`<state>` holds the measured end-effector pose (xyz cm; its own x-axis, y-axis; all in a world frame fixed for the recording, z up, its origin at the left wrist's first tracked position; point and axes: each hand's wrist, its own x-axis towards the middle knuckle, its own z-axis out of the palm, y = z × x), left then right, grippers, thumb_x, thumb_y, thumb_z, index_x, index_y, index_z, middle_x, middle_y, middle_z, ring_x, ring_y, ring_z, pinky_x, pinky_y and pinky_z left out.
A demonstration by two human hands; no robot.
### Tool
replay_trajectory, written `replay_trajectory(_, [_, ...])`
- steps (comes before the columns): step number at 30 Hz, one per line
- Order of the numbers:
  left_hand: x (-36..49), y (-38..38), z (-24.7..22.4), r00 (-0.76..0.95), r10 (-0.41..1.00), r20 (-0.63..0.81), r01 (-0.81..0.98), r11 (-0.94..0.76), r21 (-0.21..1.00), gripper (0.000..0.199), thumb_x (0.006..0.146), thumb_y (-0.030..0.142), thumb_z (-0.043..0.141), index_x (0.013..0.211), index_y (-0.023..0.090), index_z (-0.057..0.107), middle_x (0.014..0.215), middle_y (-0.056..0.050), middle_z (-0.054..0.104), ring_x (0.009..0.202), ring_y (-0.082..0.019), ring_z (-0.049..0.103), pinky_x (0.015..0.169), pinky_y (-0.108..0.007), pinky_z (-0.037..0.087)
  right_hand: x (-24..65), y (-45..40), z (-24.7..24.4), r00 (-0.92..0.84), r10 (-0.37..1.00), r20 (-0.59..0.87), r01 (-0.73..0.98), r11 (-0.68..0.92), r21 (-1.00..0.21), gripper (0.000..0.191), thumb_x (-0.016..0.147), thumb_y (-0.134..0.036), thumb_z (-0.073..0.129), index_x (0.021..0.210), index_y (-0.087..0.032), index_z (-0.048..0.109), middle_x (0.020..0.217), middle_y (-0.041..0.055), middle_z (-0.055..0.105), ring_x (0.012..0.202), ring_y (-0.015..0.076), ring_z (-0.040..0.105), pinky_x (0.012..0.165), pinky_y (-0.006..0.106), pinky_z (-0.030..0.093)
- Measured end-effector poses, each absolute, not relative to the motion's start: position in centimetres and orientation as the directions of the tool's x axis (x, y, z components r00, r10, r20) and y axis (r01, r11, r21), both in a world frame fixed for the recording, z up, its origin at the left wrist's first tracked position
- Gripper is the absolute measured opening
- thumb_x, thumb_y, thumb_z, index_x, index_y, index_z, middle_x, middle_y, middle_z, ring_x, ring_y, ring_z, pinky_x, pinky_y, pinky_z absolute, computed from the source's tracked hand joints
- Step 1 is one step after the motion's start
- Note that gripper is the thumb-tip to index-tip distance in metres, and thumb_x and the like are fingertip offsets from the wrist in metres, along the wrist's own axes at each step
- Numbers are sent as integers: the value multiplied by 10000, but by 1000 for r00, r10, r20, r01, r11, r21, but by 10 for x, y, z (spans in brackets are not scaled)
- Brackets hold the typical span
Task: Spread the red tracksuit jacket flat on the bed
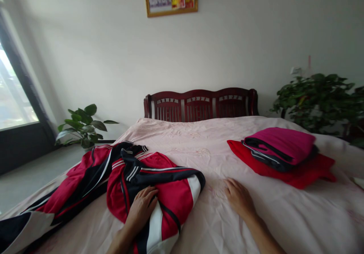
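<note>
A red, navy and white tracksuit jacket (173,185) lies partly folded on the pink bedsheet (210,216). My left hand (144,202) rests on top of it, fingers laid out over the cloth rather than gripping it. To the right of the jacket, my right hand (237,195) lies on the sheet with nothing visible in it; its fingers are loosely bent, and the thumb side is partly hidden. Along the bed's left side stretches another garment (71,189) in the same red, navy and white, touching or nearly touching the jacket.
On the right of the bed sits a stack of folded clothes (281,145), magenta on top and red beneath. A dark wooden headboard (199,104) stands at the far end. Potted plants (83,125) flank the bed, and a framed picture (172,13) hangs above.
</note>
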<state>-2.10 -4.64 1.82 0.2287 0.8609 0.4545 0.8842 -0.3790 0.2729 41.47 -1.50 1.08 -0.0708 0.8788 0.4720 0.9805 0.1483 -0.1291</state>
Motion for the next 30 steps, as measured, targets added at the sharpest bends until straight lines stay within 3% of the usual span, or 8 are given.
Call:
replay_trajectory(11, [-19,-49,20,228,866,444,887,-373,272,338,956,358,488,1200,253,698,1276,-50,692,1249,-267,593,1071,-492,477,420,-15,13,-39,894,447,959,159,-234,433,905,-268,407,1223,-163,682,1316,136,643,1233,260,588,1062,393,437])
replay_trajectory(22, [-18,-50,21,223,853,472,886,-379,266,321,945,357,509,1180,268,709,1252,-46,703,1218,-261,616,1055,-481,494,421,-18,16,-47,911,410,945,173,-276,462,897,-269,384,1237,-142,670,1337,149,628,1255,269,570,1088,407,421])
replay_trajectory(30, [-18,-50,22,226,858,461,886,-378,268,322,946,360,510,1181,259,706,1258,-48,701,1226,-265,610,1061,-484,488,423,-16,14,-48,892,449,939,194,-285,429,890,-272,400,1196,-198,691,1302,120,654,1224,248,589,1075,396,433])
